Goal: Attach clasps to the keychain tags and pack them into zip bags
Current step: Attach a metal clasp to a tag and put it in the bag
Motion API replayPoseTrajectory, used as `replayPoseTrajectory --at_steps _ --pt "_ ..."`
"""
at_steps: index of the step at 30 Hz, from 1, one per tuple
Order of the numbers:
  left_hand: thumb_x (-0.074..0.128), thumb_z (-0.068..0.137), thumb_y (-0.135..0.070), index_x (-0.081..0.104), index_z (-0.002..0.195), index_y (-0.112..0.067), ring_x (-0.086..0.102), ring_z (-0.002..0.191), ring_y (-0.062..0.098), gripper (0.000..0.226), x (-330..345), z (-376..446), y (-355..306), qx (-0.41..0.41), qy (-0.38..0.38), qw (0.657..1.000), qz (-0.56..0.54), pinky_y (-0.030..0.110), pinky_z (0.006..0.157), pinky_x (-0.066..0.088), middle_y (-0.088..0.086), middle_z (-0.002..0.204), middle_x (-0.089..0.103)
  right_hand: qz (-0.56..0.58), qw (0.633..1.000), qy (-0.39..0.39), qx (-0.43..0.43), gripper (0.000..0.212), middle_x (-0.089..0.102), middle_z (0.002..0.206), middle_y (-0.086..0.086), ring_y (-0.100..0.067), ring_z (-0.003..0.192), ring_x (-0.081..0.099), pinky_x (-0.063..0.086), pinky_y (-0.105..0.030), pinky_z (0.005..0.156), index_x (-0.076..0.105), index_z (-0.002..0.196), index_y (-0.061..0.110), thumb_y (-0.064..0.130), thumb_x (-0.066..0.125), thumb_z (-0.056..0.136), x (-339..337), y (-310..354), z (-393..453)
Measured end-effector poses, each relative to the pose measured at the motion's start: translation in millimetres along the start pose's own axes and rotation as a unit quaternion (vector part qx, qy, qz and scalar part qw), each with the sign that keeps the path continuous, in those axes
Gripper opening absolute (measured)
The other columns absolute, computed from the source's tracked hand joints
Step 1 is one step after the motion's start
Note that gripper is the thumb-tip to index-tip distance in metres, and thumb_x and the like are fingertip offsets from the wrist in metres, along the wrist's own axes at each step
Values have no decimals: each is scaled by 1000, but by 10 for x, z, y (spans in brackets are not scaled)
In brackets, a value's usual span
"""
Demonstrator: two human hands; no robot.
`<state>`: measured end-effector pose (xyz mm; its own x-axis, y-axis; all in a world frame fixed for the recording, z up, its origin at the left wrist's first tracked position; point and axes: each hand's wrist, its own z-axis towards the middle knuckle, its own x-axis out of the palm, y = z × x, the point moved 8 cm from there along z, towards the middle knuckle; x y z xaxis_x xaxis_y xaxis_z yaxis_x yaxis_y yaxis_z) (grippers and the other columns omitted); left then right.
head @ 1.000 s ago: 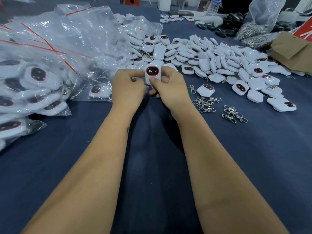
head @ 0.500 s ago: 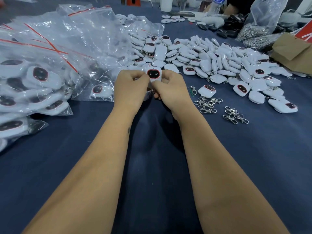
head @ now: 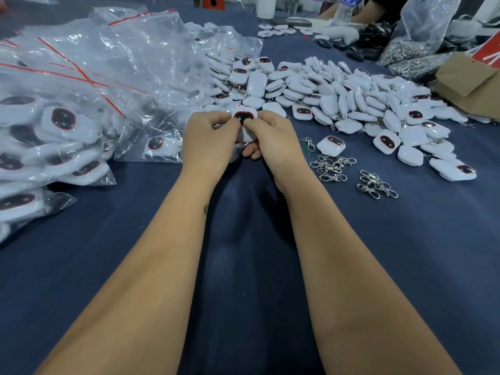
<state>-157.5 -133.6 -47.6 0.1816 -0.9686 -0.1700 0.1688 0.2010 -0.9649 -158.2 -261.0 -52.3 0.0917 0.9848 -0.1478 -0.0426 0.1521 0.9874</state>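
The water bottle [head: 347, 8] at the table's far edge carries a blue label, perhaps lettered, too blurred to read.

I see even overhead light glaring off the plastic bags [head: 89, 77], soft shadow between my forearms, and wide-angle bending with blur at the edges.

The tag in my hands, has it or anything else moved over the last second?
Hardly. Both hands, left hand and right hand, keep their pinch on the white tag; the thumbs have closed in over its dark face, covering more of it. The loose clasps, the tag pile and the packed zip bags lie as before.
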Motion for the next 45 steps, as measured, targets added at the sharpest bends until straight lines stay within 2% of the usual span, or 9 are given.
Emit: replayPoseTrajectory --at_steps 4,8,13,21,24,29,39,42,45 --pt "59 84 -22 69 66 -18 46 58 12 21 3 -16 -9 -10 3 1000 -12 31 61 42 -5 60 59 17 1000 -9 -12 15 65 66 3 -10 49 54 41 -21 52 56 78 16 16 55 93 -31 15 -16" --pt "60 84 -25 72 78 -19 56 69 15 15 -4 -20 -13 -7 -9 1000 1 38 70 53 9 78 69 30 999 -13 -27 27 63 56 11 -10 48 53 41 -16 47 57 67 24 16 56 93 -52 41 -39" --pt "62 86 -22 71 82 -32 64 73 9 13 2 -29 -32 -6 -10 1000 -6 24 65 52 -2 84 73 29 999 -24 -30 25 58 54 10 -13 47 50 40 -17 46 52 67 18 15 57 92 -59 43 -37" --pt "62 83 -30 70 93 -34 64 103 15 13 7 -46 -54 -11 1 1000 -3 40 95 52 0 114 67 46 999 -20 -5 18 59 61 1 -13 47 52 39 -23 51 49 75 16 16 55 92 -52 -8 4" --pt "63 86 -29 68 90 -35 64 95 13 10 1 -48 -45 -12 -5 1000 1 36 89 54 0 112 67 45 999 -14 -2 8 59 67 -4 -13 48 51 39 -24 52 50 85 13 16 54 92 -36 -17 9" --pt "64 87 -25 68 85 -29 54 66 8 6 -13 -29 -33 -6 -12 1000 5 29 70 50 -3 89 68 35 999 -12 1 12 60 75 -7 -14 51 52 40 -23 53 51 81 17 15 54 92 -32 -24 18" --pt "62 88 -26 69 90 -25 64 81 13 7 -25 -13 -46 23 -29 997 62 31 76 55 1 105 66 26 1000 -7 1 9 52 77 -11 -17 56 46 37 -21 51 62 93 10 12 54 90 -10 -13 18" --pt "61 88 -27 69 95 -21 64 85 12 12 -19 6 -24 23 -28 997 73 19 70 50 4 110 65 21 1000 -13 -1 22 52 76 -11 -15 55 47 38 -22 53 64 102 -1 13 54 88 -11 -17 15" --pt "61 89 -27 69 96 -20 64 82 10 13 -13 13 -25 27 -25 997 71 16 65 48 4 111 65 21 1000 -15 -8 19 53 73 -9 -15 54 48 38 -23 53 64 95 -1 12 53 86 -17 5 3"
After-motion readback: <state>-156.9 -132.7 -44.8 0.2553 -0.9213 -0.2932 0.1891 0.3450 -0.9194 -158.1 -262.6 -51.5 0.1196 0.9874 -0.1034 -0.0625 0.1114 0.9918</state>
